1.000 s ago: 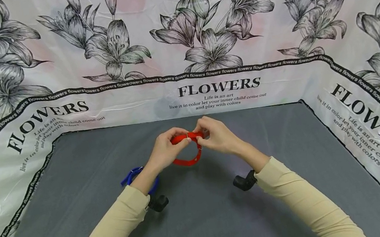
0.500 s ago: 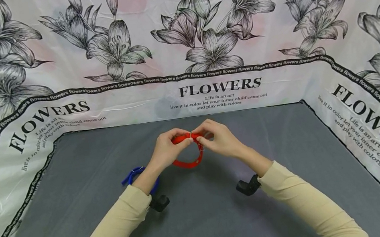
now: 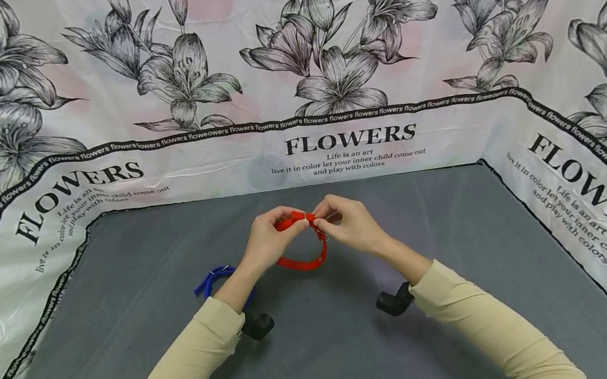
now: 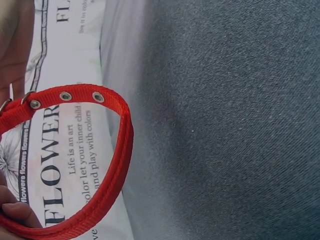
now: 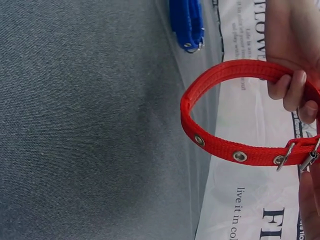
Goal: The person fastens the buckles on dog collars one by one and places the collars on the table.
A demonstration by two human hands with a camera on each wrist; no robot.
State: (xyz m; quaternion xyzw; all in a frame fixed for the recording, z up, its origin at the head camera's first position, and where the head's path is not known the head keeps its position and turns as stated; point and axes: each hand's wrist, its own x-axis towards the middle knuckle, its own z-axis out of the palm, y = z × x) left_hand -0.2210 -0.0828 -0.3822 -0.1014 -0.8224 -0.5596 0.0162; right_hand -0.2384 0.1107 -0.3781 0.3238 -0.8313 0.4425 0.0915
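Observation:
A red webbing collar [image 3: 302, 266] is held up in a loop above the grey cloth. My left hand [image 3: 264, 241] pinches its upper band between thumb and fingers. At the band's right end, by the metal buckle [image 5: 310, 159], my right hand [image 3: 350, 225] pinches the collar with thumb and forefinger. Metal-ringed holes run along the strap, seen closely in both wrist views. In the right wrist view, curled fingers [image 5: 295, 90] of the left hand lie against the strap. The exact grip of the right fingertips is partly hidden.
A blue collar [image 3: 210, 283] lies on the grey cloth [image 3: 315, 356], partly behind the left forearm. Flower-printed white fabric [image 3: 346, 80] rises at the back and both sides. Each wrist carries a black camera mount [image 3: 395, 301].
Both hands keep hold of the red collar. The strap's end by the left fingertips now tilts upward, and the loop hangs slightly lower and further right.

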